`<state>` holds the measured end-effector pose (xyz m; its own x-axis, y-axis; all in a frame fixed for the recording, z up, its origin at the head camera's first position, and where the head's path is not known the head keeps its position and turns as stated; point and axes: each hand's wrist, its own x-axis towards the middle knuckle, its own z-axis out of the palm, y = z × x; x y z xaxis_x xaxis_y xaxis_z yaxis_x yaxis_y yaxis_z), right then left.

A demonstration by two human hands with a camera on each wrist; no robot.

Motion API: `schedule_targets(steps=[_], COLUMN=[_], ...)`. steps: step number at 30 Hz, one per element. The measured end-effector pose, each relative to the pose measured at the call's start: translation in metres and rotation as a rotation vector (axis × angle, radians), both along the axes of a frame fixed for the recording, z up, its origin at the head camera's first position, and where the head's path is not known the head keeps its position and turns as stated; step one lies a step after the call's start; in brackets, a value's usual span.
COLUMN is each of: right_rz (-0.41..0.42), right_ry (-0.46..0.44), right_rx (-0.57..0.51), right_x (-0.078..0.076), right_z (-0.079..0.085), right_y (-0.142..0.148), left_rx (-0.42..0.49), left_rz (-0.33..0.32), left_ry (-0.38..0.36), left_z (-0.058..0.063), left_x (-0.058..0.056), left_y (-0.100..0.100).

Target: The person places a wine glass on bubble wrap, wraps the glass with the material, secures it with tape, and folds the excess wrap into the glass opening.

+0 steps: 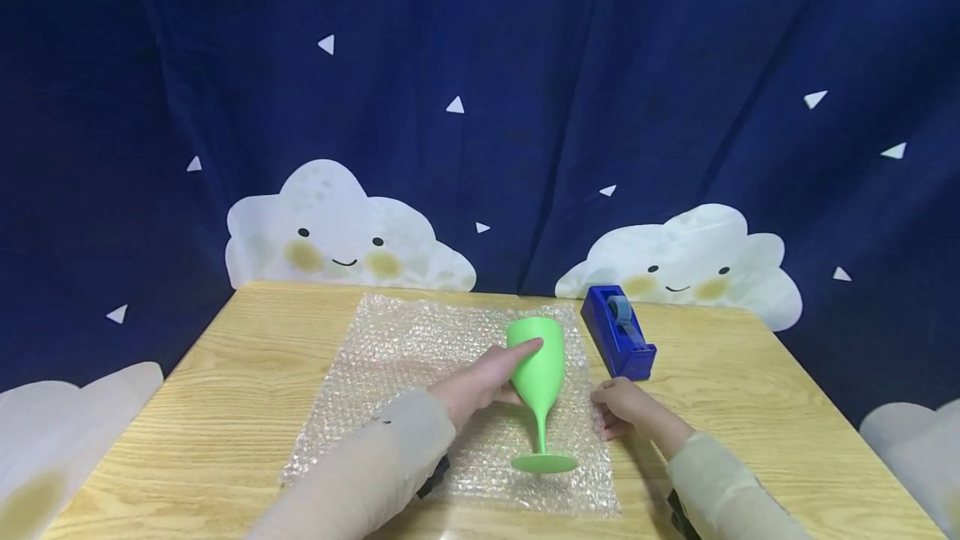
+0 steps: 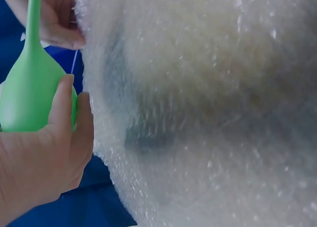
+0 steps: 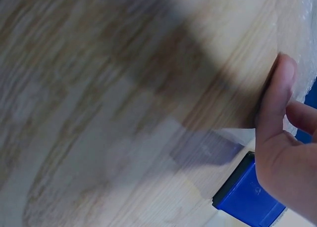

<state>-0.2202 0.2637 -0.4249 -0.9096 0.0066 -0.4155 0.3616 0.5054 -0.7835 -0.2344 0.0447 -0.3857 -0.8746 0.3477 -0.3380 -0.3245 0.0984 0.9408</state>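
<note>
A light green plastic goblet (image 1: 546, 372) points its bowl away from me and its round foot toward me. My left hand (image 1: 480, 380) grips the bowl from the left, thumb across the top; in the left wrist view the goblet (image 2: 32, 93) shows its bowl and part of its stem. Beneath it a sheet of bubble wrap (image 1: 408, 348) lies spread out; whether the goblet touches it I cannot tell. At the sheet's right edge, my right hand (image 1: 628, 408) pinches the wrap between thumb and curled fingers.
Just beyond my right hand stands a blue tape dispenser (image 1: 617, 338) with a roll of clear tape (image 1: 620, 309). Everything rests on a wooden table (image 1: 202, 407). Behind its far edge hangs a dark blue curtain (image 1: 405, 48) with clouds and white triangles.
</note>
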Motion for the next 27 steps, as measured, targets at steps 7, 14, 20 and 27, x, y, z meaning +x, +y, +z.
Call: schedule_targets(steps=[7,14,20,27], right_rz=[-0.001,0.005,0.008,0.015], right_ry=[-0.002,-0.005,-0.009,-0.009], right_rx=[-0.004,-0.002,0.000,-0.023], right_x=[0.000,0.000,0.000,0.000], right_z=[0.001,0.001,0.001,0.001], right_y=[0.000,0.000,0.001,0.002], left_rx=[-0.013,-0.031,-0.072,-0.184], left_rz=[-0.003,-0.006,0.002,0.040], left_ry=[-0.025,-0.024,-0.024,-0.006], left_z=[-0.010,-0.012,-0.014,-0.017], left_x=[0.003,0.005,0.003,0.001], left_y=[0.009,0.013,0.014,0.011])
